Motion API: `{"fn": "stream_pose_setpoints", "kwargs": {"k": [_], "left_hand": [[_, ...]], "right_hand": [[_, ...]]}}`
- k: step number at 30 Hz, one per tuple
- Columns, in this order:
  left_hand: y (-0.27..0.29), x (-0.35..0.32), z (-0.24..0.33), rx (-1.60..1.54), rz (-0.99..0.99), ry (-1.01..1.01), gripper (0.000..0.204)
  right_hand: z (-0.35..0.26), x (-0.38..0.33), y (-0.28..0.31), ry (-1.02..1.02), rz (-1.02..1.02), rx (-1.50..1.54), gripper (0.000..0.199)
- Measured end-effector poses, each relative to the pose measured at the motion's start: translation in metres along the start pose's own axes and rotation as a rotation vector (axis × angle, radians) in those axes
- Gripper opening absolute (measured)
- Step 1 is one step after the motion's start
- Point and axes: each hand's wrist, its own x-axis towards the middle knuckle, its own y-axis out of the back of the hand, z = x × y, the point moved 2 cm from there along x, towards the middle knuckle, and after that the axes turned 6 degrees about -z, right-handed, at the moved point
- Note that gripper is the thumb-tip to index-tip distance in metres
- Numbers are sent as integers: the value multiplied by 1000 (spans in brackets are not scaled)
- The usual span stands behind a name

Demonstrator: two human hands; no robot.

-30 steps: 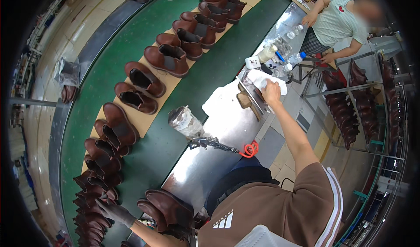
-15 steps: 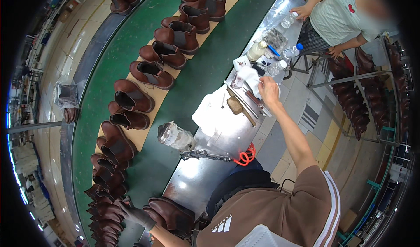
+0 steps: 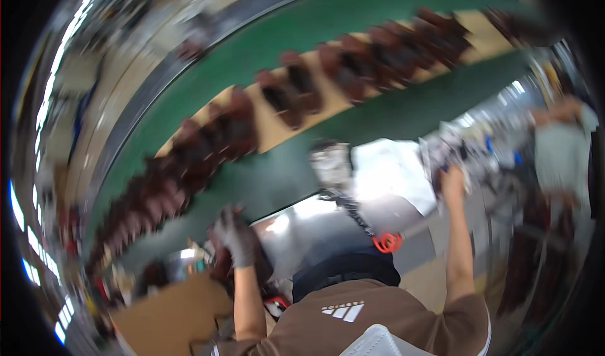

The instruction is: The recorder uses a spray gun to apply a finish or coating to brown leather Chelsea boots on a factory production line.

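The picture is smeared by motion. My left hand [image 3: 236, 237], in a grey glove, is at the brown leather boots [image 3: 260, 250] at the near left end of the metal table; its fingers are too blurred to read. My bare right hand [image 3: 452, 183] looks closed over the right part of the table, beside a cluster of small tools and bottles. What it holds, if anything, I cannot make out. A white cloth or sheet [image 3: 391, 170] lies to the left of that hand. Next to the sheet stands a plastic-wrapped container [image 3: 331, 164].
Beyond the metal table [image 3: 321, 220] runs a green belt [image 3: 277, 178], with a row of brown boots [image 3: 343, 72] on tan paper [image 3: 277, 140]. A red coiled hose [image 3: 387, 242] hangs at the table's near edge. Cardboard [image 3: 173, 315] is at lower left. Another person [image 3: 562, 160] is at far right.
My view has swung round, so the belt now runs more across it. My left hand has gone from the boots on the belt to the boots on the table. The white cloth no longer shows in my right hand.
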Motion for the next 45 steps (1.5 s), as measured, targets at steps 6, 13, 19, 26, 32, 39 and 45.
{"fn": "stream_pose_setpoints", "kwargs": {"k": [6, 13, 19, 26, 32, 39, 45], "left_hand": [[10, -16, -31, -1213, 322, 329, 7], [61, 35, -141, -996, 616, 459, 33], [53, 102, -182, -554, 517, 323, 46], [42, 115, -185, -1002, 534, 450, 42], [37, 116, -196, -981, 482, 460, 48], [37, 116, -196, -1017, 482, 449, 46], [38, 117, -197, -1091, 530, 436, 43]], "right_hand": [[-16, 0, 8, 0, -34, -198, 20], [-230, -63, 121, 348, -56, 526, 24], [-563, -157, 96, 1226, -346, 134, 35], [-757, -207, 1, 1571, -261, -490, 36], [-784, -207, -35, 1649, -242, -674, 31], [-784, -213, -37, 1779, -91, -735, 22], [-786, -216, -35, 1778, -74, -759, 23]]}}
